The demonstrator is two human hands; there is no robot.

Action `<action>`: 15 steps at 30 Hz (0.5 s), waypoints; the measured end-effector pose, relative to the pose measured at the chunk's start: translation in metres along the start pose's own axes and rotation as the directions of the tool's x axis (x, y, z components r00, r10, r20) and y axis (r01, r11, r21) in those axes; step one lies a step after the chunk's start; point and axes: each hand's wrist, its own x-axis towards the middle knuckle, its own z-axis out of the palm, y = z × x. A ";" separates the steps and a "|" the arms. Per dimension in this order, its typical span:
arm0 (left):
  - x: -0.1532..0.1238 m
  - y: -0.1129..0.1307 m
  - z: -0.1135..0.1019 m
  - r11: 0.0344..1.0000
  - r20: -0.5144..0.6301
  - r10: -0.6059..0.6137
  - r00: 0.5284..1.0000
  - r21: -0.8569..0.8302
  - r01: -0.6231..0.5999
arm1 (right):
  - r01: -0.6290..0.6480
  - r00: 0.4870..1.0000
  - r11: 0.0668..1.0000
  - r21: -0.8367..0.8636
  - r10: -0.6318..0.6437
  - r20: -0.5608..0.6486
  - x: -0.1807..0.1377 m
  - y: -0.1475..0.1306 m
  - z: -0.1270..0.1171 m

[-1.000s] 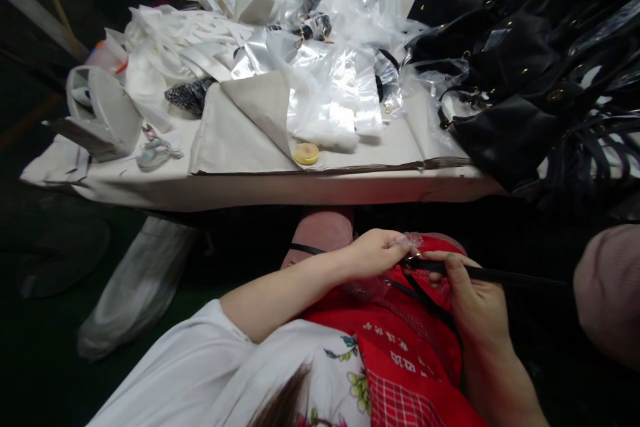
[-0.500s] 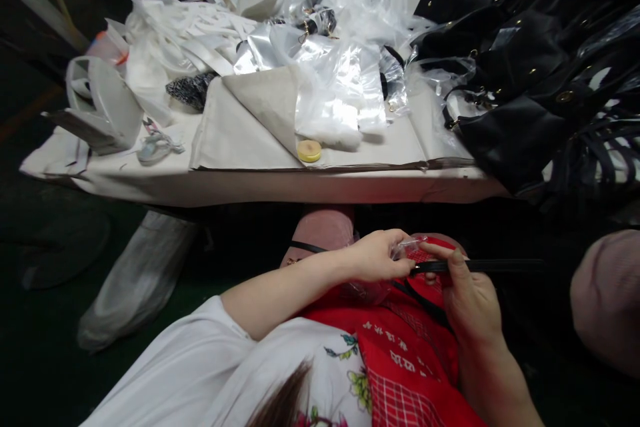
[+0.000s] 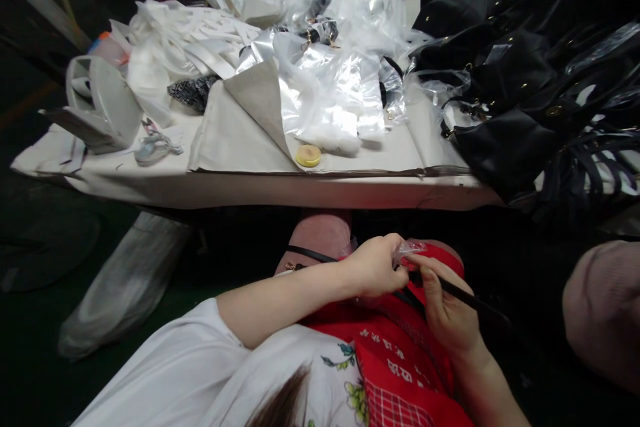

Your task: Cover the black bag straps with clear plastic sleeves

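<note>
Over my lap, below the table edge, my left hand [image 3: 376,265] is closed around a small clear plastic wrapper [image 3: 409,250] at the end of a black strap [image 3: 457,292]. My right hand [image 3: 449,310] pinches the same strap just right of it, thumb on top. The strap runs off to the right and down into the dark. A thinner black strap [image 3: 311,254] lies across my knee. A red apron [image 3: 400,353] covers my lap under both hands.
The table [image 3: 280,190] ahead holds folded beige cloth [image 3: 235,137], a yellow tape roll [image 3: 309,155], clear plastic bags [image 3: 330,90], white strips [image 3: 185,47] and a grey dispenser [image 3: 100,110]. Black bags [image 3: 530,80] pile up at the right. A pink-clad knee [image 3: 603,313] shows at far right.
The strap, level before, now slants down to the right. My right hand has dropped lower with it. My left hand keeps its pinch on the plastic.
</note>
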 end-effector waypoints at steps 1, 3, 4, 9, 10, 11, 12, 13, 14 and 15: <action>0.000 0.001 0.001 1.000 -0.014 0.009 1.000 0.021 -0.009 | 0.015 1.000 1.000 -0.022 -0.015 0.000 -0.001 0.000 0.001; 0.000 0.002 0.004 1.000 -0.026 0.007 1.000 0.012 -0.007 | -0.004 1.000 1.000 -0.019 0.003 -0.013 -0.001 -0.001 0.003; 0.000 0.002 0.005 1.000 -0.028 -0.003 1.000 -0.012 0.003 | -0.041 0.999 0.999 0.007 0.041 -0.026 -0.001 -0.002 0.003; 0.004 0.001 0.002 0.986 0.032 -0.008 0.999 -0.168 0.013 | -0.226 0.958 0.955 0.191 0.253 -0.133 0.004 -0.007 -0.004; 0.005 -0.001 0.000 0.976 0.062 -0.006 0.998 -0.216 0.020 | -0.239 0.946 0.944 0.228 0.279 -0.162 0.006 -0.008 -0.006; 0.005 -0.003 -0.001 0.962 0.095 -0.009 0.995 -0.270 0.035 | -0.254 0.930 0.924 0.287 0.315 -0.189 0.008 -0.009 -0.007; 0.005 -0.005 -0.002 0.942 0.125 -0.011 0.992 -0.331 0.052 | -0.269 0.911 0.891 0.365 0.358 -0.204 0.011 -0.010 -0.008; 0.005 -0.007 -0.002 0.915 0.156 0.000 0.988 -0.399 0.063 | -0.280 0.889 0.846 0.454 0.407 -0.208 0.013 -0.011 -0.009; 0.005 -0.009 -0.001 0.882 0.188 0.025 0.982 -0.467 0.067 | -0.287 0.867 0.789 0.543 0.455 -0.203 0.016 -0.012 -0.009; 0.005 -0.011 0.000 0.848 0.218 0.058 0.974 -0.526 0.067 | -0.287 0.851 0.732 0.618 0.491 -0.187 0.018 -0.013 -0.010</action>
